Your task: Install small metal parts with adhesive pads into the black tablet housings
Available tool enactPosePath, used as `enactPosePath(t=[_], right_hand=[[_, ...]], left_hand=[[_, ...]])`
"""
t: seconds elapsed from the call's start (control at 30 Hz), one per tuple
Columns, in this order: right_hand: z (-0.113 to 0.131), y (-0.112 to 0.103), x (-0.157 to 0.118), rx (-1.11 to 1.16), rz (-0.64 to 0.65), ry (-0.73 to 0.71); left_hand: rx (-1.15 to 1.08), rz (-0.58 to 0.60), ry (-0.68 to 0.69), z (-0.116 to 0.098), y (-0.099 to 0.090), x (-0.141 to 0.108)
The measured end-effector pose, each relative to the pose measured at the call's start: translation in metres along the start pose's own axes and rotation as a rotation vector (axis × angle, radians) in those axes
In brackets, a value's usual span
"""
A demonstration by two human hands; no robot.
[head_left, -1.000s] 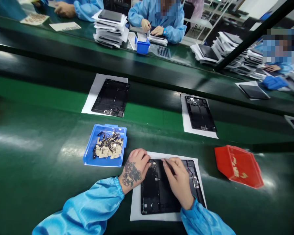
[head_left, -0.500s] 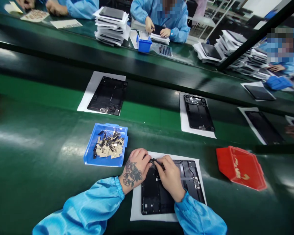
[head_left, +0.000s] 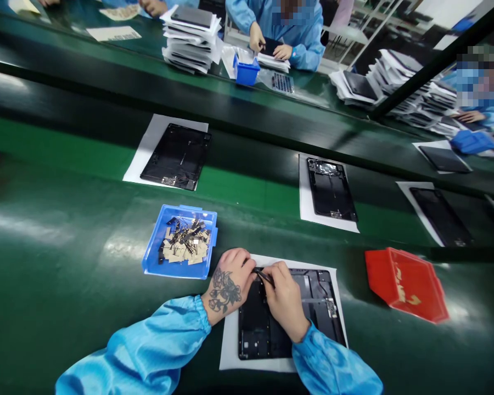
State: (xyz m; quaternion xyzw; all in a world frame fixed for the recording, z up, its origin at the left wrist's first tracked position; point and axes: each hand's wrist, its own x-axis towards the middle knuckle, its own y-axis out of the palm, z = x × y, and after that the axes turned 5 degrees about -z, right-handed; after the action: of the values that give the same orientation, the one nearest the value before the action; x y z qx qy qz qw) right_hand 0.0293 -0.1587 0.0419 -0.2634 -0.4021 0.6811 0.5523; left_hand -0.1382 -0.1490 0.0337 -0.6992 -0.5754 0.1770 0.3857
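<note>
A black tablet back housing (head_left: 267,329) lies face up on a white paper sheet (head_left: 229,345) at the bench's near edge. My left hand (head_left: 229,277), tattooed on its back, rests with curled fingers on the housing's upper left corner. Just beside it, my right hand (head_left: 286,299) pinches slim black tweezers (head_left: 264,277), whose tips reach that corner. The hands hide part of the housing. Blue sleeves cover both forearms.
To the left stands a blue tray (head_left: 154,241) of black-and-tan strips, and a red tray (head_left: 405,285) sits tilted to the right. Further housings lie on paper sheets. Across the bench, a co-worker's hands (head_left: 267,46) work beside stacked devices (head_left: 191,38).
My right hand has shifted left and up, bringing the tweezers to the housing's upper left corner. The whole scene has drifted slightly in view.
</note>
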Motion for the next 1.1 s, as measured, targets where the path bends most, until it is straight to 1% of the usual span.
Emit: enactPosePath(t=[0.13,0.27,0.47,0.6,0.7,0.93,1.03,1.1], right_hand=[[0.009,0.000,0.002,-0.073,0.021,0.043],[0.017,-0.006,0.007,-0.135,0.036,0.092],[0.013,-0.017,0.016,-0.007,0.051,0.172],[0.005,-0.022,0.016,0.056,0.063,0.240],[0.003,-0.025,0.015,0.095,0.065,0.256],[0.006,-0.035,0.011,0.219,0.005,0.310],[0.001,-0.045,0.009,0.253,-0.076,0.389],[-0.005,-0.051,0.007,0.382,-0.147,0.452]], left_hand=[[-0.004,0.003,0.003,0.000,0.000,0.000],[-0.001,-0.012,0.015,0.001,0.001,-0.001],[0.003,-0.007,0.014,0.001,0.001,0.000],[-0.003,-0.008,0.024,0.000,-0.001,0.001],[-0.005,-0.010,0.023,0.000,-0.002,0.000],[-0.004,-0.011,0.019,0.001,-0.001,-0.001],[-0.004,-0.007,0.011,0.000,-0.001,0.000],[-0.003,-0.002,0.007,0.000,-0.001,0.000]])
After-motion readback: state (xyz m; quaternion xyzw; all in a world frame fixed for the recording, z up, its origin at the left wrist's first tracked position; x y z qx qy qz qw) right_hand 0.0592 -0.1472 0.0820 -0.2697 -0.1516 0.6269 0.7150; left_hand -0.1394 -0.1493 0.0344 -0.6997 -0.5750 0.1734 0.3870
